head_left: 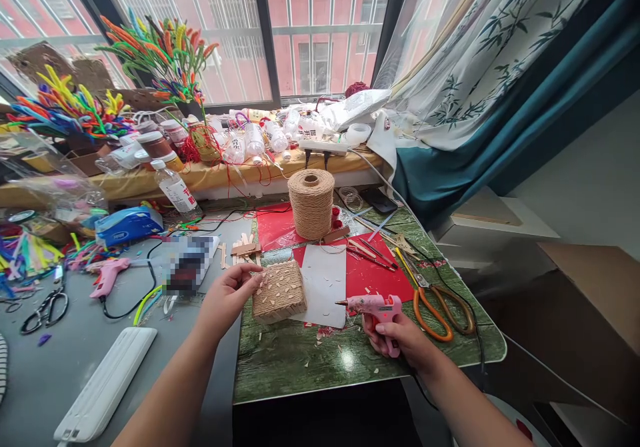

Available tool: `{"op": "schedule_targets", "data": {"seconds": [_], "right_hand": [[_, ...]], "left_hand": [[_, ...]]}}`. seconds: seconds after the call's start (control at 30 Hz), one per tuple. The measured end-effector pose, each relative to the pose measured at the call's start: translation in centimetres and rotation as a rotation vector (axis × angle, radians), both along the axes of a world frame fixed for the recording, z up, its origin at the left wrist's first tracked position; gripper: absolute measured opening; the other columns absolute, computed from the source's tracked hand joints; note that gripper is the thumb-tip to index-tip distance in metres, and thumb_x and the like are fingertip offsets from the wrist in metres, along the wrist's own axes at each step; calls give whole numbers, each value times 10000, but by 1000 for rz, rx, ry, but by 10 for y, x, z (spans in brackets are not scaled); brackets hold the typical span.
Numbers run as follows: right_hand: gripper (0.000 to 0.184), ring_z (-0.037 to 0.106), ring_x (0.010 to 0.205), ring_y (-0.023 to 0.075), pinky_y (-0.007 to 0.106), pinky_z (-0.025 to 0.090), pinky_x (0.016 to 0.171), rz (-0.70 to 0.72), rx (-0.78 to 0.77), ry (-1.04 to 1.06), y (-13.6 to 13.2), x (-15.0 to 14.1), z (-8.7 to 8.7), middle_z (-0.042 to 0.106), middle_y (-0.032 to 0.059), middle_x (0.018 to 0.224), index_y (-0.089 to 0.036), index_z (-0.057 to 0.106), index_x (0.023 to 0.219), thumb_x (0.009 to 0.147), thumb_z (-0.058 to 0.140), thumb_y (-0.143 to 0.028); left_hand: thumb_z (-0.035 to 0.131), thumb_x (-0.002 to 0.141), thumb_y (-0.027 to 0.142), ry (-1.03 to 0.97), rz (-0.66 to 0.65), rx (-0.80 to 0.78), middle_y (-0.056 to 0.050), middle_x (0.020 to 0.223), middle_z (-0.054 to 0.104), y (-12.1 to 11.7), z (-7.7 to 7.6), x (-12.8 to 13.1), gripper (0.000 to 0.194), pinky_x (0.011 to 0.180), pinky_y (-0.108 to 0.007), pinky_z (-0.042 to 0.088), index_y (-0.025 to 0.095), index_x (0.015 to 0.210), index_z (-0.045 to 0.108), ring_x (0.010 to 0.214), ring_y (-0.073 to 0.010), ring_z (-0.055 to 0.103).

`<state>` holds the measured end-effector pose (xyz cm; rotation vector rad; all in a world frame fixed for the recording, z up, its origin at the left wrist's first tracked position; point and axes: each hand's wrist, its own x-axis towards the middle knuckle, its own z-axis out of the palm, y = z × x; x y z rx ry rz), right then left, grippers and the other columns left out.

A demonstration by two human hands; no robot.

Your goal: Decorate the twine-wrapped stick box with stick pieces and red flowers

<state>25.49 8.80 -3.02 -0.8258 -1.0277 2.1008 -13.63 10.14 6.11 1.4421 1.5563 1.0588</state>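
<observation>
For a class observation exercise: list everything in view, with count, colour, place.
Twine-covered block: one, tan, centre
Chips: many, pale, mostly on block
Twine spool: one, tan, behind block
Glue guns: two, pink, one held, one tabletop
Scissors: at least two, orange and black, right and left
Paper sheets: several, red and white, centre
Phone: one, black, back right
Pipe cleaners: many, multicoloured, windowsill
Bottles: several, clear, mostly windowsill
Power strip: one, white, windowsill
Curtains: several, white and teal, right
Left hand: one, bare, block's corner
Right hand: one, bare, around glue gun

Green wood-patterned tabletop (280, 373) under red sheets (385, 283) and orange-handled scissors (423, 283)
</observation>
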Motion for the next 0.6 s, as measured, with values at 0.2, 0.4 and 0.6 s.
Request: {"op": "schedule_targets", "data": {"seconds": [0.2, 0.4, 0.6], "right_hand": [[234, 448, 442, 71, 212, 270, 437, -5, 10, 5, -1, 1, -1, 572, -8, 668, -154, 643, 863, 795, 738, -357], [246, 446, 428, 71, 207, 253, 420, -2, 8, 0, 0, -1, 4, 573, -11, 652, -158, 642, 850, 779, 744, -369], [250, 443, 429, 68, 202, 255, 418, 16, -9, -2, 0, -1, 5, 570, -12, 654, -160, 635, 852, 770, 746, -370]], "left_hand": [[694, 903, 502, -60, 36, 10, 22, 767, 529, 3, 1, 3, 329, 661, -257, 344, 209, 1045, 647, 714, -150, 487], [729, 876, 457, -86, -14, -28, 49, 734, 470, 6, -3, 8, 305, 654, -241, 349, 212, 1017, 614, 682, -133, 454], [764, 842, 453, -87, 27, -64, 76, 691, 394, 7, -7, 8, 321, 628, -222, 319, 213, 997, 616, 633, -111, 412]]}}
